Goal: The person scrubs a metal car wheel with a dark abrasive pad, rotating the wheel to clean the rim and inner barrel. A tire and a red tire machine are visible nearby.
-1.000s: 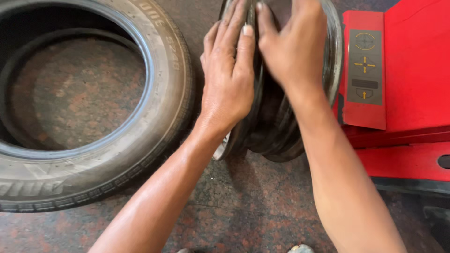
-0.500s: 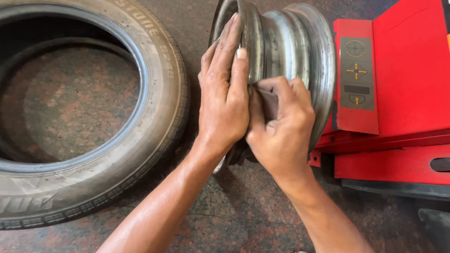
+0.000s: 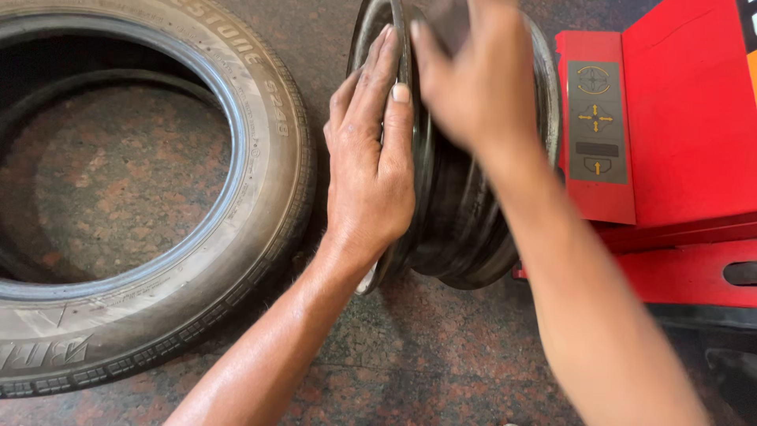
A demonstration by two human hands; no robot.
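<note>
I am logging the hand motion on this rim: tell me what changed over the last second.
The right hand slid down the rim's barrel half a second ago and has now gone back up toward the top, blurred with motion. The left hand stayed flat against the metal rim, which remains upright beside the tyre and the red machine.

A black rubber tyre (image 3: 150, 197) lies flat on the floor at the left of the scene, its tread facing outward and its raised sidewall lettering turned up. The open centre of the tyre shows the floor beneath. The floor (image 3: 441, 355) is reddish-brown speckled stone, partly dusty. At the right stands a red machine (image 3: 686, 134) with flat painted metal panels. On its near-left face sits a grey control panel (image 3: 597, 122) bearing yellow arrow symbols. A black slot (image 3: 740, 273) is set into the lower red panel, near the right edge.
</note>
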